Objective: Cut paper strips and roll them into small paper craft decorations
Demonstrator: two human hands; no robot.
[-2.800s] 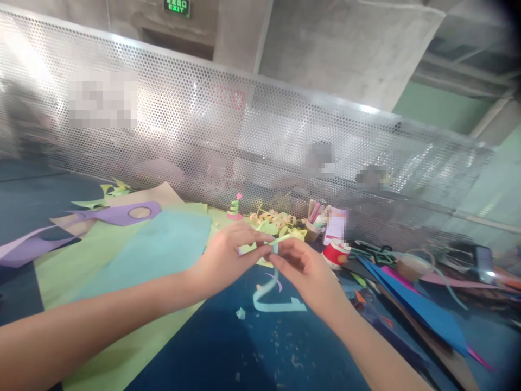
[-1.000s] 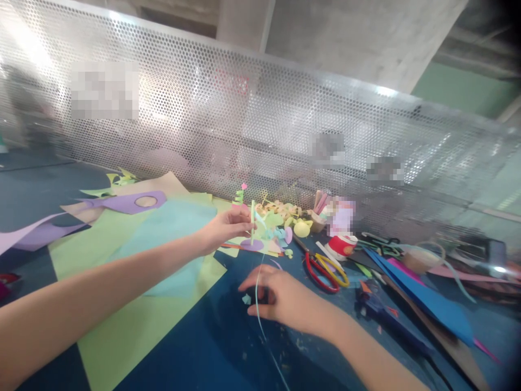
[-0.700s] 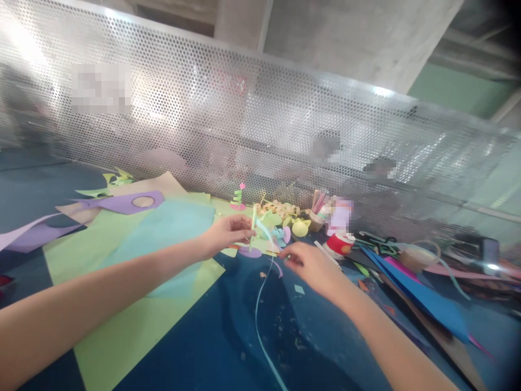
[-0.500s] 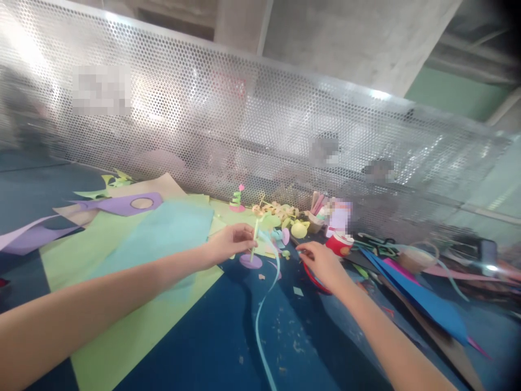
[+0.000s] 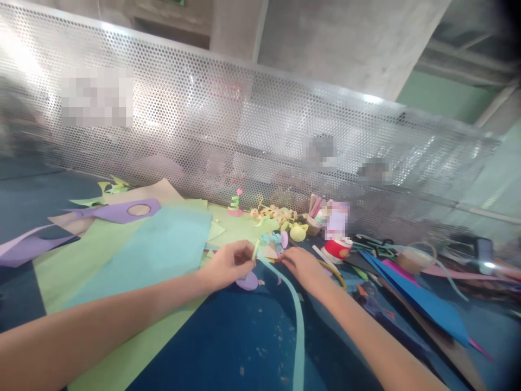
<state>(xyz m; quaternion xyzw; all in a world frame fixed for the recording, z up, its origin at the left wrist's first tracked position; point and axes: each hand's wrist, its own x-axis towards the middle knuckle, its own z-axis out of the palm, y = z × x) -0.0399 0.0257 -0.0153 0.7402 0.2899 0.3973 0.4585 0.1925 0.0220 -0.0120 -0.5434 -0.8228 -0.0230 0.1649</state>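
Observation:
My left hand [image 5: 233,264] pinches a thin yellow-green paper stem [image 5: 256,250] between thumb and fingers. A round purple paper disc [image 5: 247,281] sits at the stem's lower end. From near the top of the stem a long light-blue paper strip [image 5: 296,304] curves down toward me. My right hand [image 5: 300,266] is just right of the strip, fingers bent and tips close together; whatever they hold, if anything, cannot be made out. Behind the hands is a small blue paper piece [image 5: 272,239] beside a light-purple disc [image 5: 284,239].
Green paper [image 5: 52,277] and light-blue paper sheets [image 5: 163,239] spread at left. A red paper cup [image 5: 337,250] and a yellow ring [image 5: 334,271] are right of my right hand. Blue card [image 5: 423,296] lies farther right. A perforated metal panel [image 5: 183,125] stands behind the table.
My right hand has moved left, closer to the stem. My left hand and the stem are slightly lower in view. The light-blue strip now swings farther right, and the red ring is no longer visible.

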